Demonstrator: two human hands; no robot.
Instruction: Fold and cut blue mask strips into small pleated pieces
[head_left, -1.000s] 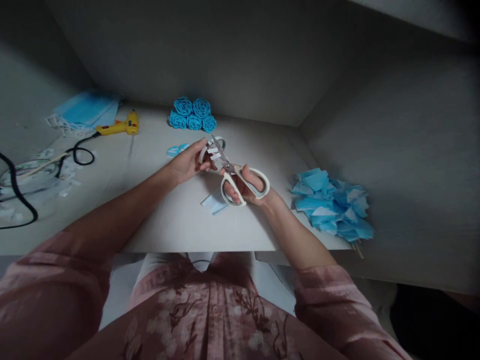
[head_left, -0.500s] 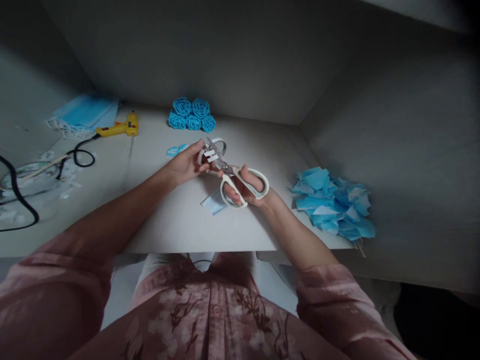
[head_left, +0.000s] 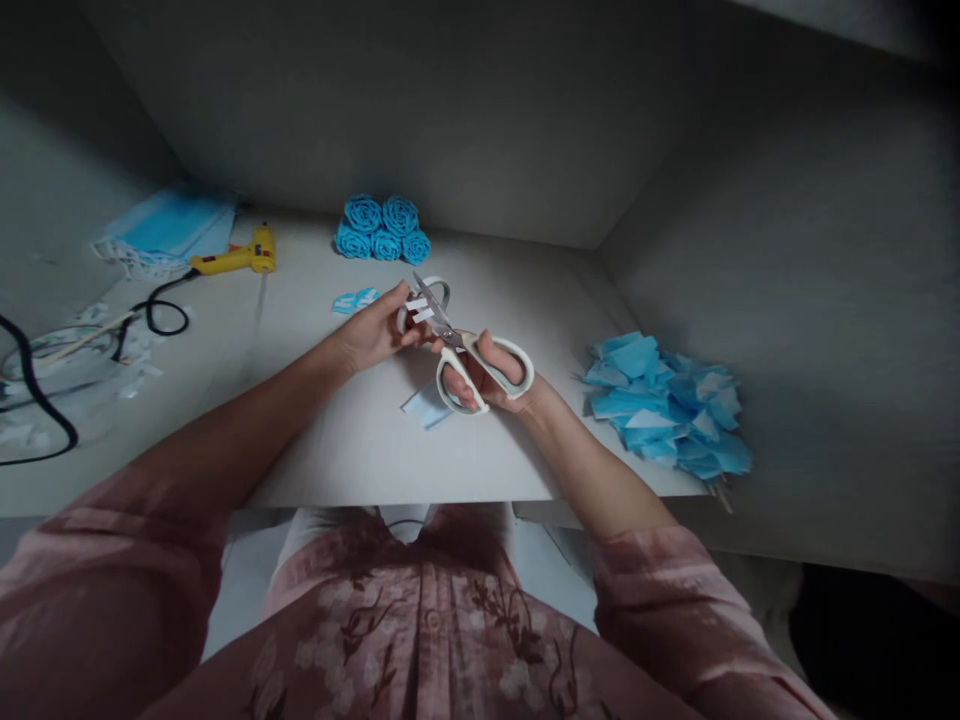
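Observation:
Scissors with white handles (head_left: pixel 485 368) are in my right hand (head_left: pixel 491 370), thumb and fingers through the loops, the blades parted and pointing up to the left. My left hand (head_left: pixel 380 325) is closed in a pinch at the blades, on a white ring (head_left: pixel 441 284) that looks like a roll of tape. Small white strips (head_left: pixel 421 311) show between its fingertips and the blades. Under my hands a pale blue folded piece of fabric (head_left: pixel 427 405) lies on the table. Beyond my left hand lie small blue cut pieces (head_left: pixel 355 300).
Several blue rolled roses (head_left: pixel 385 228) are stacked at the back. A yellow glue gun (head_left: pixel 236 260) with a black cord lies left, before blue face masks (head_left: pixel 169 225). A clear container (head_left: pixel 64 360) with white scraps stands far left. Blue petal-like pieces on sticks (head_left: pixel 664 405) are heaped right.
The scissors' handles have shifted slightly left with my right hand. My left hand keeps nearly the same place, and the things on the table have not moved.

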